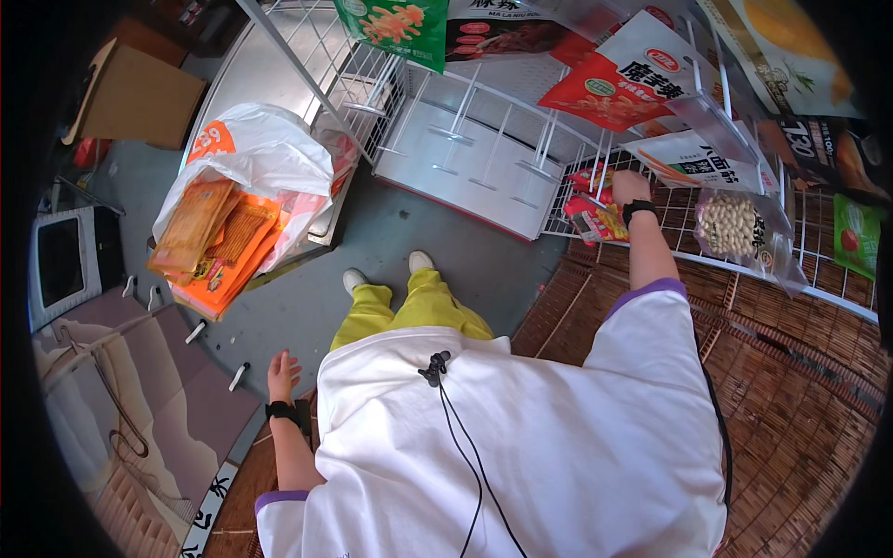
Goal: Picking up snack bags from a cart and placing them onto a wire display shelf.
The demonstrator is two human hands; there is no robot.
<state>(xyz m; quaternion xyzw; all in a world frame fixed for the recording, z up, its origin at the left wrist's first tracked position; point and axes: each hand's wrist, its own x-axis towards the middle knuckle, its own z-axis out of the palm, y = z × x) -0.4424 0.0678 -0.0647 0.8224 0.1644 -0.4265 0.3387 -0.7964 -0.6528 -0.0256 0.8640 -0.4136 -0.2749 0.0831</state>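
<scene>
My right hand (630, 188) reaches to the white wire rack on the right. It is right beside red snack packets (596, 217) at the rack's hooks. Its fingers curl away from view, so I cannot tell whether they grip a packet. Low at my left side, my left hand (282, 373) hangs with fingers apart and nothing in it. Farther forward on the left, a white plastic bag (296, 150) stands with its mouth spread. Flat orange snack packs (241, 234) and an amber-coloured pack (188, 223) lie at its opening.
Konjac snack bags (614, 87) and a clear bag of peanuts (729, 223) hang on the rack. A green snack bag (398, 28) hangs ahead. White shelf panels (467, 164) stand low beyond my feet. A cardboard box (136, 101) is at far left, woven matting (781, 418) at right.
</scene>
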